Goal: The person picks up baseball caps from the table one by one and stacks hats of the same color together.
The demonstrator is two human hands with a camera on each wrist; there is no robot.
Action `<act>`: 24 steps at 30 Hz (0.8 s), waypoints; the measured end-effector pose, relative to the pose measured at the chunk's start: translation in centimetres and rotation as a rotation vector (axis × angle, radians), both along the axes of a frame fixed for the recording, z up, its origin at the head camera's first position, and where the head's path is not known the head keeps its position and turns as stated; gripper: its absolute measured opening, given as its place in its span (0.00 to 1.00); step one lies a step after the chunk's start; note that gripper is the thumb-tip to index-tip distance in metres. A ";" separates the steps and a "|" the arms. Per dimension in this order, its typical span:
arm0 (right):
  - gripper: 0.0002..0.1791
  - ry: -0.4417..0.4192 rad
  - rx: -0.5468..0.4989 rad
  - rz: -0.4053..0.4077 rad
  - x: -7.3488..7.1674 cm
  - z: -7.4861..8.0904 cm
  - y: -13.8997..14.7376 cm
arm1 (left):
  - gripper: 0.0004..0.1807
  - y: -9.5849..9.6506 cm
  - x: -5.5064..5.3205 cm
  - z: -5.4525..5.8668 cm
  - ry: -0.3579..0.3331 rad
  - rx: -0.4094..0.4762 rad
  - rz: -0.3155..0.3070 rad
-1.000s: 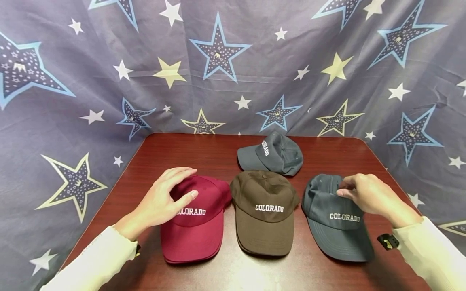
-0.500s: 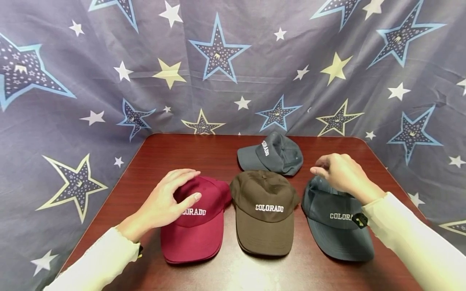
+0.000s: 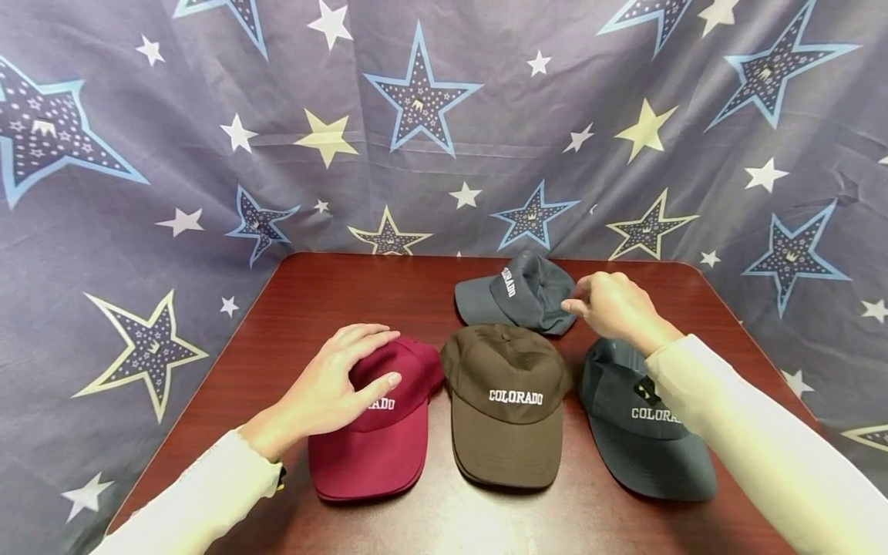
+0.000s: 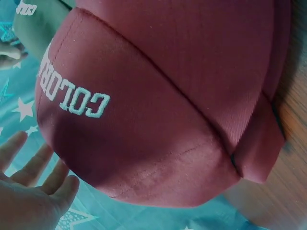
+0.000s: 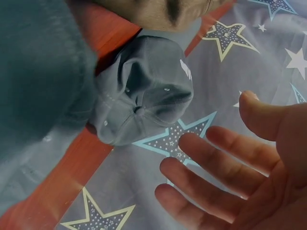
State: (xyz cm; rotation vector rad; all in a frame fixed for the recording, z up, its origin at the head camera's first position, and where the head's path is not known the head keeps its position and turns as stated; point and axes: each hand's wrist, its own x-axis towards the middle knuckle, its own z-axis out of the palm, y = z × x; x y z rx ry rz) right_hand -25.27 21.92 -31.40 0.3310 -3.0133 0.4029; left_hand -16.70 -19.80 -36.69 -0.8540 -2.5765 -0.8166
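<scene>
My left hand (image 3: 338, 383) hovers at the crown of the maroon cap (image 3: 378, 455), covering part of its white COLORADO lettering. Its fingers are spread, and in the left wrist view they lie beside the cap's crown (image 4: 129, 143). My right hand (image 3: 617, 308) is at the right side of the rear grey-blue cap (image 3: 530, 289), fingers loose and holding nothing. In the right wrist view the fingers (image 5: 206, 177) stand apart from that crumpled cap (image 5: 144, 91). The front grey-blue cap (image 3: 645, 462) lies under my right forearm, partly hidden.
Between the two front caps sits a brown COLORADO cap (image 3: 506, 443), close in front of the rear one. All rest on a dark red wooden table (image 3: 361, 297). A star-patterned cloth (image 3: 444, 185) hangs behind and at both sides.
My right hand has left the front grey-blue cap and moved back and left to the rear grey-blue cap. The left hand has shifted slightly right over the maroon cap.
</scene>
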 end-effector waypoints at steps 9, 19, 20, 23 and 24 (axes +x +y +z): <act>0.20 -0.017 0.032 -0.044 -2.1 0.2 -2.3 | 0.31 0.6 0.4 0.0 -0.011 -0.002 -0.012; 0.21 -0.027 0.031 -0.136 -5.9 0.2 -4.2 | 0.31 0.6 0.6 0.0 -0.022 -0.001 -0.018; 0.21 -0.028 0.028 -0.143 -6.3 0.2 -4.4 | 0.31 0.6 0.6 0.0 -0.023 0.000 -0.019; 0.21 -0.027 0.019 -0.143 -7.1 -0.2 -4.8 | 0.31 0.6 0.6 -0.2 -0.024 0.003 -0.027; 0.21 -0.025 0.015 -0.143 -7.3 -0.4 -4.9 | 0.31 0.7 0.6 -0.2 -0.025 0.003 -0.029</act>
